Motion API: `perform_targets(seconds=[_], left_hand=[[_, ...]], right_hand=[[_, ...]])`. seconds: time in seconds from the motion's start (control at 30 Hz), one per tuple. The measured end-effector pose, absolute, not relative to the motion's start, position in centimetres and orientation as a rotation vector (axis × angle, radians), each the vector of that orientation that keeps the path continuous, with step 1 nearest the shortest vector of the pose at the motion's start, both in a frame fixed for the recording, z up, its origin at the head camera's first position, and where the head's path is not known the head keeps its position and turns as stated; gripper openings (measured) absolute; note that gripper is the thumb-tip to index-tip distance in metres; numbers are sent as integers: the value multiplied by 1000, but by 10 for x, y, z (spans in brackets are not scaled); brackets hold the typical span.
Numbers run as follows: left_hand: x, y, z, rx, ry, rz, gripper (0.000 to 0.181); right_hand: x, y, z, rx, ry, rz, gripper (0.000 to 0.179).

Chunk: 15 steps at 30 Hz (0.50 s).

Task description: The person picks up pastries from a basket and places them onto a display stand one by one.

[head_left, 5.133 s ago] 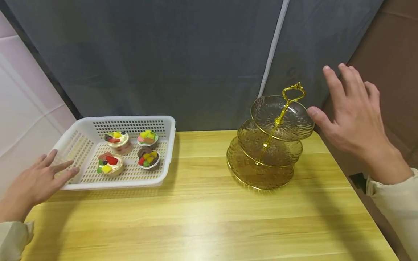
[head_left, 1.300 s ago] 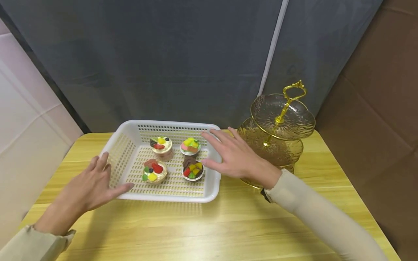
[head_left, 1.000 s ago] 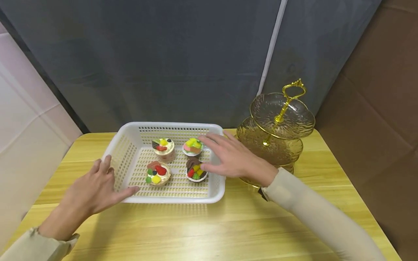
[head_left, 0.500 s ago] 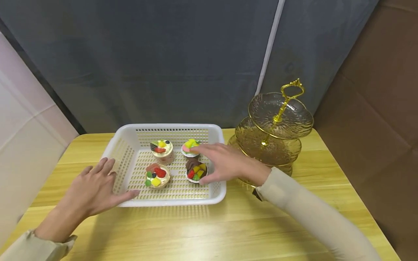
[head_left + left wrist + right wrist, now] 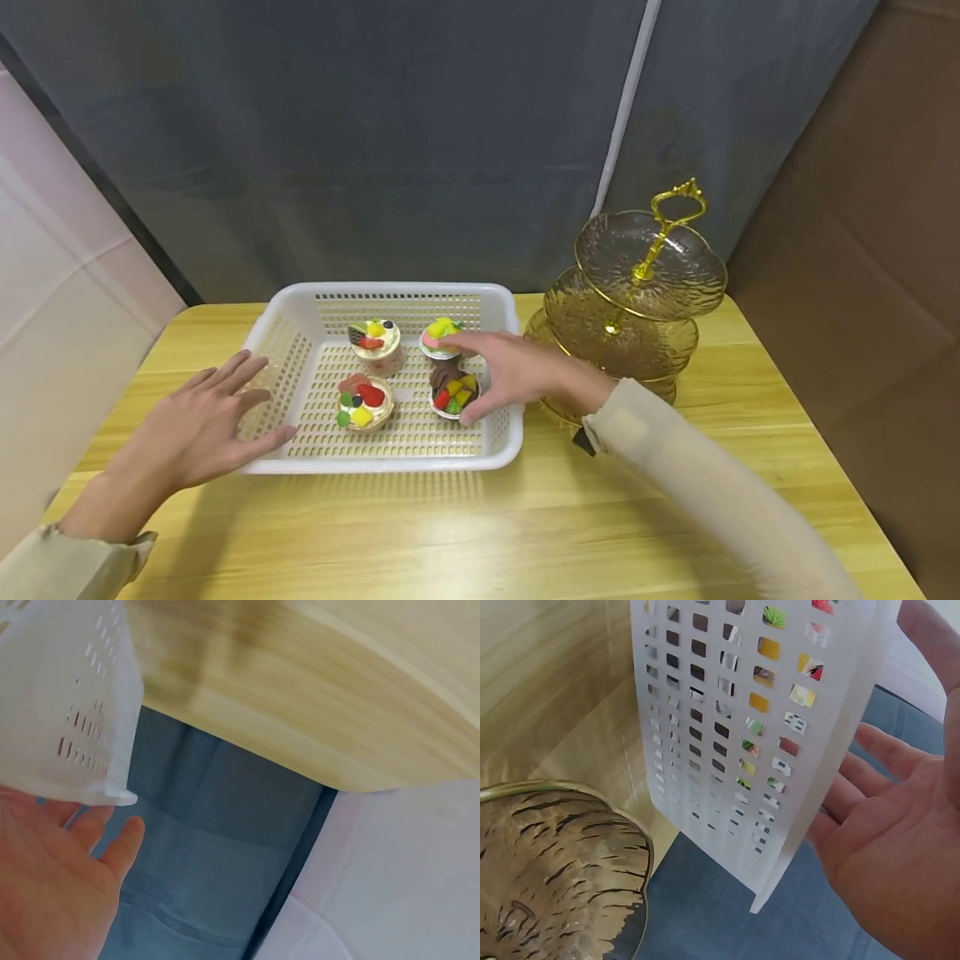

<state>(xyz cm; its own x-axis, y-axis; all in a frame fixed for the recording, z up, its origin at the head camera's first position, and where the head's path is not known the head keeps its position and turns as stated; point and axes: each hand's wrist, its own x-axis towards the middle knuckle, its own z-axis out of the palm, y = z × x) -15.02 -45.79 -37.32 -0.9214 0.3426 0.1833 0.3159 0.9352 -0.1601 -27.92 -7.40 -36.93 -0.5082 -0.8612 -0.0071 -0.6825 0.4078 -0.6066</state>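
A white perforated plastic basket holds several small fruit-topped cakes. My right hand reaches over its right end, thumb and index finger spread apart above a chocolate cupcake. Behind that sits a cupcake topped with yellow and pink fruit, partly overlapped by my index finger. Further left are a cream cup and a cream tart with a strawberry. In the right wrist view, the palm faces the basket's rim. My left hand hovers at the basket's left rim, fingers extended and holding nothing.
A three-tier glass stand with gold rims and a gold handle stands right of the basket, close to my right forearm. The wooden table ends at a dark grey curtain behind.
The basket has shifted right from the table's left side toward the stand. My right hand has come from beside the stand to over the cupcakes. Lately my left hand has drawn slightly left.
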Motion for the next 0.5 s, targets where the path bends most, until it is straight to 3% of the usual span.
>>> perform_targets(seconds=[0.5], left_hand=[[-149, -458, -378, -486, -2877, 93, 62]], right_hand=[[-280, -89, -373, -1275, 2359, -658, 114]])
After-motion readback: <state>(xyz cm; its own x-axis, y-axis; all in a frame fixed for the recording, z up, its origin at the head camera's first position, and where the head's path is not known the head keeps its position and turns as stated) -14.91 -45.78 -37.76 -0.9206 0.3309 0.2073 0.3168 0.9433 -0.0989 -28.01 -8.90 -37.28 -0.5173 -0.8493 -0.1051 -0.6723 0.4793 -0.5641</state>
